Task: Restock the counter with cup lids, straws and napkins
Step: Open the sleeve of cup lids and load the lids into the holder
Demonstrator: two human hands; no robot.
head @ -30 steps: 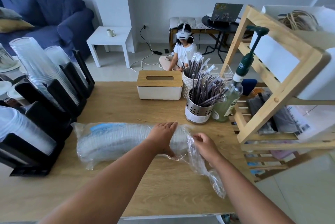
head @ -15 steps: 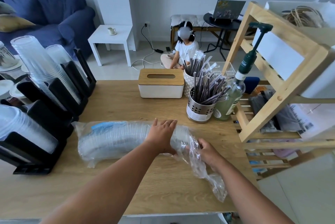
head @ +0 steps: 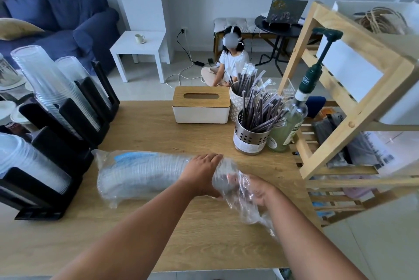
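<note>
- Right now a clear plastic sleeve of cup lids (head: pixel 140 176) lies on its side on the wooden worktop (head: pixel 158 229), toward the near edge. Its length runs from 9 to 3 o'clock, and a blue patch shows through the wrap near the 9 o'clock end.
- The left hand (head: pixel 201 174) sits over the sleeve's 3 o'clock end, fingers curled across the top, gripping the stack through the plastic.
- The right hand (head: pixel 259 189), just at 3 o'clock of the left, is closed on the loose plastic end (head: pixel 254 214) of the same sleeve. Crumpled film covers its fingers and trails toward 5 o'clock on the worktop.
- At 9 o'clock of the sleeve stands a black rack (head: pixel 56 143) carrying slanted stacks of clear cups (head: pixel 45 89). Its near corner is just beside the sleeve's end.
- At 12 o'clock, well apart from the sleeve, is a white tissue box (head: pixel 200 111) with a slotted wooden top.
- At 1 o'clock a perforated steel holder (head: pixel 249 141) is packed with wrapped dark straws (head: pixel 260 109). Behind it a white patterned cup (head: pixel 235 103) with more straws stands just beside the tissue box.
- A glass bottle (head: pixel 286 132) with a green pump stands at 3 o'clock of the steel holder, close against it.
- A wooden shelf unit (head: pixel 353 107) rises at the worktop's 3 o'clock edge.
- Beyond the worktop, a person (head: pixel 229 64) sits on the floor at 12 o'clock. A white side table (head: pixel 140 49) carries a mug (head: pixel 139 38) at 11, and a blue sofa (head: pixel 68 21) fills 10.
</note>
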